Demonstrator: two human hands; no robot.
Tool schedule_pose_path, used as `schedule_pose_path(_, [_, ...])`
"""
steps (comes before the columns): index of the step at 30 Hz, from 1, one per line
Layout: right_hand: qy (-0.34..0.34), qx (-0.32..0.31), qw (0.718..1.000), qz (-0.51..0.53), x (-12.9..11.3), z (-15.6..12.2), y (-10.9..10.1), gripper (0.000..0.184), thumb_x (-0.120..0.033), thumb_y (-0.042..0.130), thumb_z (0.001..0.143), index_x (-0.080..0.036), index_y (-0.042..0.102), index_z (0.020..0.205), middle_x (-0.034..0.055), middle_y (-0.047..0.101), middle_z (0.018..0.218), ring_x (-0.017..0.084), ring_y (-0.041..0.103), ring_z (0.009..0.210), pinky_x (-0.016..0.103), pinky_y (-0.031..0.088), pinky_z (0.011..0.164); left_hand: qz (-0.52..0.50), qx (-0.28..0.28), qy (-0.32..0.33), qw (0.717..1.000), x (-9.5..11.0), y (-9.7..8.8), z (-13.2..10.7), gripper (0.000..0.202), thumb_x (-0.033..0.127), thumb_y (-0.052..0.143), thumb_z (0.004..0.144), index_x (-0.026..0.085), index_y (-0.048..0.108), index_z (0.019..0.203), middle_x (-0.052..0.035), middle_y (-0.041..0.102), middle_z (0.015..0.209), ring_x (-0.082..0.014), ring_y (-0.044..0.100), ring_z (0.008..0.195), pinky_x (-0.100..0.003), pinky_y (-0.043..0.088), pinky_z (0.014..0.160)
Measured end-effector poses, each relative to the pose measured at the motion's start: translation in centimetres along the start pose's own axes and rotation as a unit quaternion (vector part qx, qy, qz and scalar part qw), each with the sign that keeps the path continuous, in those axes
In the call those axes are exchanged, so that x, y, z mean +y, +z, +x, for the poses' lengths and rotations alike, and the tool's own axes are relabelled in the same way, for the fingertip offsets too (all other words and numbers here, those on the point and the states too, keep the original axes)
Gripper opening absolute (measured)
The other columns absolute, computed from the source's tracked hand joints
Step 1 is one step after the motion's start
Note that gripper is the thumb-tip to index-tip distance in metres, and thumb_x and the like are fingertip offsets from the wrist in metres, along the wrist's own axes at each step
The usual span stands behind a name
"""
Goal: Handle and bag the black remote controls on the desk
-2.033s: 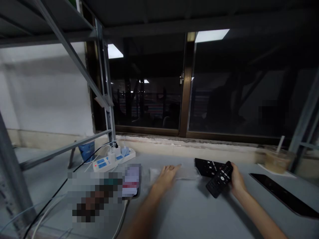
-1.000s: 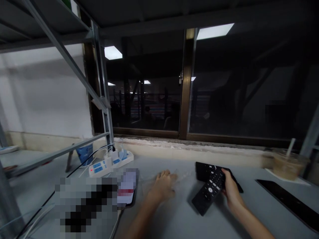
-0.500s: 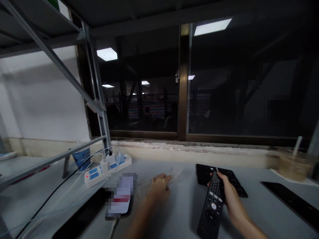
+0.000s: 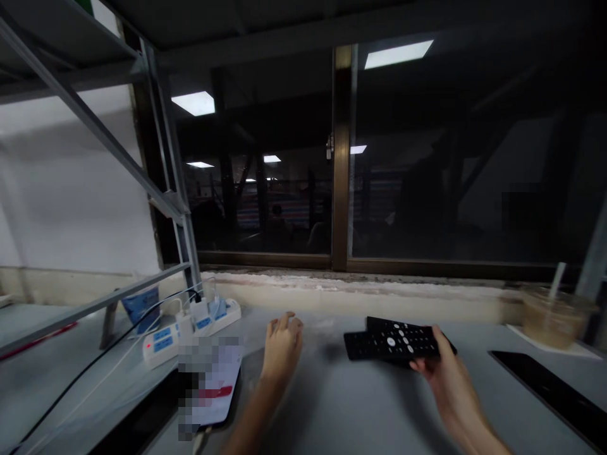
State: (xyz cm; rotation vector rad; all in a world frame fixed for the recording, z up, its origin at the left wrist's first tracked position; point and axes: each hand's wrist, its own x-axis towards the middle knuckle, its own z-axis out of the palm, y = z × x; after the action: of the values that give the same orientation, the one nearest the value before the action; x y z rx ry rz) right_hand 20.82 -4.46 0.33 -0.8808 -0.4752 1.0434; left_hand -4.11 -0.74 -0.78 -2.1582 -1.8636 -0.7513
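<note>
My right hand (image 4: 443,373) grips a black remote control (image 4: 370,346) by its right end, with the thumb on top. The remote lies sideways above the grey table, its white buttons facing me. Behind it is a flat black object (image 4: 377,323), mostly covered by the remote. My left hand (image 4: 283,347) hovers over or rests on the table left of the remote, back of the hand up. Its fingers are loosely bent and a little apart, and I see nothing in them. A faint patch of clear plastic (image 4: 323,325) seems to lie just right of its fingertips.
A lit phone (image 4: 215,395) with a cable and a dark slab (image 4: 147,411) lie at left. Beyond them are a white power strip (image 4: 159,346) with plugs and a blue cup (image 4: 142,309). A drink cup (image 4: 552,319) and a black tablet-like slab (image 4: 550,392) sit at right.
My right hand has turned the remote from upright to sideways, its far end now pointing left. My left hand has shifted slightly left, and its fingers have lifted. The view has moved a little right.
</note>
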Motion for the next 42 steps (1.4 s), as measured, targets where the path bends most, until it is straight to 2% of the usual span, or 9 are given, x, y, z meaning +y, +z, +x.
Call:
schedule_pose_path(5, [-0.002, -0.035, 0.999, 0.016, -0.2, -0.7, 0.2, 0.053, -0.03, 0.082, 0.04, -0.022, 0.054, 0.084, -0.0099, 0.061, 0.054, 0.012, 0.061, 0.046, 0.025, 0.058, 0.057, -0.057, -0.015, 0.083, 0.995, 0.9, 0.0, -0.6, 0.026, -0.002, 0.038, 0.073, 0.019, 0.05, 0.082, -0.0042, 0.056, 0.105, -0.0169, 0.047, 0.106, -0.034, 0.031, 0.092])
schedule_pose_path(10, [-0.007, -0.106, 0.993, -0.043, 0.9, -1.2, 0.3, 0.05, -0.036, 0.077, 0.055, -0.023, 0.059, 0.099, -0.0032, 0.069, 0.079, 0.016, 0.067, 0.063, 0.028, 0.058, 0.066, -0.072, -0.087, 0.18, 0.977, 2.6, 0.0, -1.4, 0.051, -0.009, 0.038, 0.064, 0.022, 0.047, 0.103, 0.0015, 0.057, 0.101, -0.0137, 0.049, 0.097, -0.029, 0.03, 0.093])
schedule_pose_path(14, [-0.089, -0.147, 0.974, -0.148, 1.8, -1.6, 0.5, 0.043, -0.039, 0.07, 0.063, -0.021, 0.064, 0.102, 0.0037, 0.067, 0.103, 0.022, 0.067, 0.079, 0.038, 0.055, 0.077, -0.066, -0.092, 0.191, 0.975, 2.9, 0.3, -2.1, 0.052, 0.007, 0.052, 0.069, 0.027, 0.045, 0.115, -0.0016, 0.053, 0.105, -0.019, 0.045, 0.102, -0.035, 0.028, 0.096])
schedule_pose_path(17, [-0.246, -0.2, 0.909, -0.272, 2.4, -1.8, 0.3, 0.028, -0.034, 0.065, 0.069, -0.023, 0.069, 0.095, 0.0066, 0.064, 0.111, 0.027, 0.059, 0.101, 0.045, 0.046, 0.089, -0.086, -0.075, 0.177, 0.977, 3.0, 0.9, -2.5, 0.042, 0.027, 0.063, 0.069, 0.025, 0.051, 0.109, -0.0054, 0.051, 0.105, -0.0231, 0.045, 0.102, -0.04, 0.029, 0.095])
schedule_pose_path(20, [-0.368, -0.239, 0.824, -0.357, 2.7, -1.6, -0.3, 0.022, -0.025, 0.056, 0.076, -0.027, 0.07, 0.093, 0.0053, 0.06, 0.117, 0.026, 0.053, 0.11, 0.045, 0.041, 0.095, -0.093, -0.076, 0.182, 0.976, 3.2, 1.1, -2.6, 0.038, 0.02, 0.06, 0.073, 0.026, 0.053, 0.11, -0.0051, 0.051, 0.11, -0.022, 0.045, 0.105, -0.041, 0.031, 0.094])
schedule_pose_path(25, [-0.559, -0.29, 0.646, -0.432, 2.5, -0.2, -1.7, 0.052, -0.003, 0.038, 0.074, -0.034, 0.063, 0.108, -0.0007, 0.055, 0.124, 0.021, 0.049, 0.115, 0.041, 0.046, 0.092, -0.12, -0.057, 0.191, 0.973, 3.1, 0.8, -2.4, 0.037, 0.009, 0.047, 0.08, 0.028, 0.056, 0.11, -0.0024, 0.056, 0.11, -0.0197, 0.048, 0.105, -0.04, 0.035, 0.094])
schedule_pose_path(28, [-0.601, -0.297, 0.591, -0.449, 2.2, 0.3, -2.0, 0.059, 0.002, 0.034, 0.072, -0.033, 0.06, 0.112, -0.0016, 0.053, 0.126, 0.019, 0.046, 0.118, 0.039, 0.047, 0.091, -0.132, -0.031, 0.187, 0.973, 2.8, 0.7, -2.3, 0.024, 0.015, 0.047, 0.083, 0.028, 0.063, 0.095, -0.0025, 0.058, 0.106, -0.0212, 0.049, 0.102, -0.04, 0.038, 0.091])
schedule_pose_path(35, [-0.617, -0.294, 0.563, -0.464, 1.2, -0.2, -2.1, 0.048, -0.005, 0.032, 0.083, -0.031, 0.062, 0.109, -0.0003, 0.056, 0.123, 0.019, 0.042, 0.122, 0.04, 0.045, 0.093, -0.126, 0.015, 0.171, 0.977, 2.8, 0.8, -2.3, 0.014, 0.019, 0.05, 0.084, 0.024, 0.063, 0.083, -0.0005, 0.058, 0.1, -0.0169, 0.051, 0.091, -0.035, 0.038, 0.085])
schedule_pose_path(42, [-0.607, -0.249, 0.629, -0.417, 0.5, -0.3, -2.1, 0.048, -0.004, 0.037, 0.079, -0.033, 0.065, 0.104, -0.0006, 0.058, 0.12, 0.021, 0.048, 0.116, 0.042, 0.043, 0.094, -0.134, 0.058, 0.113, 0.983, 2.4, 0.0, -1.8, 0.012, 0.019, 0.054, 0.081, 0.02, 0.059, 0.071, 0.0006, 0.059, 0.086, -0.0154, 0.051, 0.081, -0.032, 0.036, 0.08])
